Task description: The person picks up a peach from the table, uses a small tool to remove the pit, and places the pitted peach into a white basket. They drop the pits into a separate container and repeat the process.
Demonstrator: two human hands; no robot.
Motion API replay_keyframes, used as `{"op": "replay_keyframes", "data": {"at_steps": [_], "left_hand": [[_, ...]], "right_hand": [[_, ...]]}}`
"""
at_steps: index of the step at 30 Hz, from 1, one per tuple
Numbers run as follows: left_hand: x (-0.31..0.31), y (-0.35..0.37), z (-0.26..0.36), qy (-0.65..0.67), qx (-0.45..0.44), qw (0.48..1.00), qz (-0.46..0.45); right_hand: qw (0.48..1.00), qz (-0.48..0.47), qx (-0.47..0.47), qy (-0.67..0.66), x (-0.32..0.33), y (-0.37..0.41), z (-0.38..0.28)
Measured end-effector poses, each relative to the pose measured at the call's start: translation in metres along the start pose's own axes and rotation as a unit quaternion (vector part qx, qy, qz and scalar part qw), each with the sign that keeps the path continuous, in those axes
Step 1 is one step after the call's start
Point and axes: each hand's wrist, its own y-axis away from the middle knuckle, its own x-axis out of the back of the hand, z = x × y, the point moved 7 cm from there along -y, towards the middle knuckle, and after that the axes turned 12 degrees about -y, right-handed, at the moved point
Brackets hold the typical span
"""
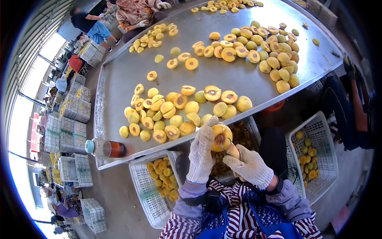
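Observation:
My left hand [201, 153], in a white knit glove, is closed on a yellow peach half [221, 137]. Its cut face, with a brown pit hollow, is turned up toward me. In my right glove [251, 166] is a small pitting knife [233, 150] with a pale handle; its thin curved metal end touches or lies very near the peach's edge, partly hidden by the fingers. Both hands are just off the near edge of the metal table [167, 73]. Close beyond them lie several halved and whole-looking peaches [191, 107].
A larger peach pile [274, 51] lies at the right. A bottle of dark liquid [106, 148] lies on the left corner. White crates with peaches stand left [139, 191] and right [332, 159] below the table. Another person [137, 16] works across it; stacked crates [67, 133] line the floor.

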Motion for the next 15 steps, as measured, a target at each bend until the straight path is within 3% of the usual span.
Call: {"op": "replay_keyframes", "data": {"at_steps": [2,9,12,15], "left_hand": [[-0.007,0.011,0.01,-0.044,0.001,0.999,0.018],[-0.026,0.024,0.019,-0.055,-0.08,0.994,0.039],[-0.036,0.027,0.032,-0.103,-0.087,0.989,0.057],[-0.037,0.022,0.036,-0.114,-0.06,0.991,0.048]], "right_hand": [[0.997,0.029,0.055,0.045,0.001,-0.001,0.0],[0.993,0.042,0.081,0.069,0.0,0.012,-0.012],[0.997,0.014,0.077,0.019,-0.002,0.012,-0.005],[0.993,-0.055,0.011,-0.1,-0.005,0.017,-0.004]]}}
